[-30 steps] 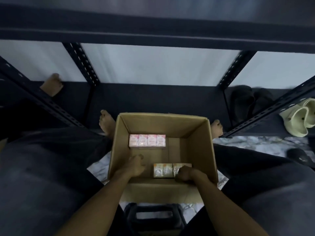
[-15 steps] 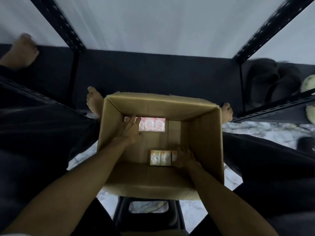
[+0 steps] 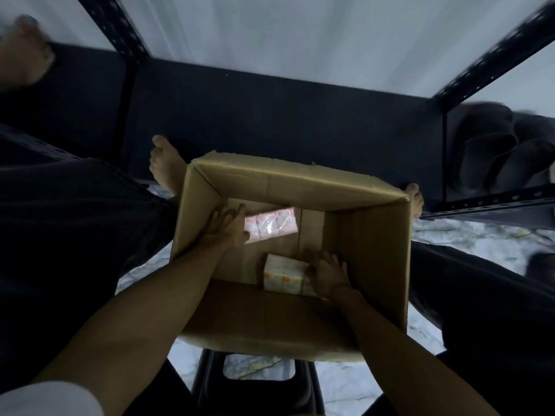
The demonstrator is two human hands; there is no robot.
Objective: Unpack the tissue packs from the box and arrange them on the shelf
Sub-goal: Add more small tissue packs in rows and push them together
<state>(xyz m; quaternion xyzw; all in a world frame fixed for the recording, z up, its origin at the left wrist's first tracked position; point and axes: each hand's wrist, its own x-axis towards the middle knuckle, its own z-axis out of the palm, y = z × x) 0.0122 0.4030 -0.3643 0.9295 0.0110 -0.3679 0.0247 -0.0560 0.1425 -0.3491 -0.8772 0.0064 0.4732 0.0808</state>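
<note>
Both hands reach into the open cardboard box (image 3: 369, 250) — the left hand (image 3: 226, 228) grips the end of the pink tissue pack (image 3: 274, 225) by the far wall, the right hand (image 3: 329, 273) holds the yellow tissue pack (image 3: 283, 274) by the near wall. Beyond the box lies the dark shelf (image 3: 270, 115), with dark slippers (image 3: 495, 151) at the right.

left hand (image 3: 225, 228) now gripping pink pack (image 3: 271, 225) | right hand (image 3: 327, 271) tilting yellow pack (image 3: 283, 273) up

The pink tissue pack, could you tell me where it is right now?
Head view: the pink tissue pack lies inside the cardboard box near its far wall, its left end under the left hand.
</note>
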